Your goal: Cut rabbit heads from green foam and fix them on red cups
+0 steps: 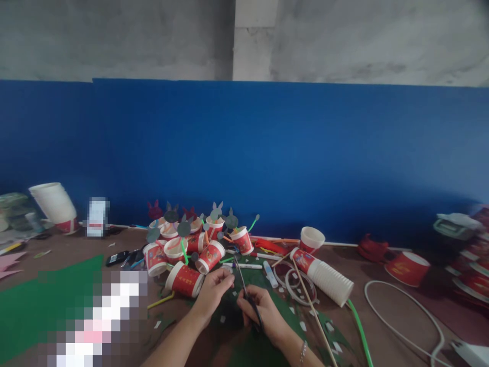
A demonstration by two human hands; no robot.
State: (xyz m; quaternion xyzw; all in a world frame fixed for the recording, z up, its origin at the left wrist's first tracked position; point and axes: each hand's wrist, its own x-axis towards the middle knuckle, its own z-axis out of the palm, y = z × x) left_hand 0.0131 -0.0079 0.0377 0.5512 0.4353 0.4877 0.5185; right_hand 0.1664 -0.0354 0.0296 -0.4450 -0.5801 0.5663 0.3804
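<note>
In the head view my right hand (260, 308) grips a pair of scissors (244, 286) by the dark handles, blades pointing up and away. My left hand (217, 288) is closed in a pinch just left of the blades; what its fingertips hold, if anything, is too small to make out. Dark green paper (244, 326) with small white scraps lies beneath both hands. A red paper cup (185, 279) lies on its side close to my left hand, and another red cup (211, 256) is tilted behind it. A white marker (247, 266) lies beyond the scissors.
Several cups with animal-shaped cutouts (184, 227) crowd the back. To the right are a nested cup stack (330, 280), clear tape rolls (301, 287), a glue stick (270, 275), a thin wooden stick (314, 311) and a white cable (405, 306). Green sheet (49, 306) lies left; a blue partition (244, 153) stands behind.
</note>
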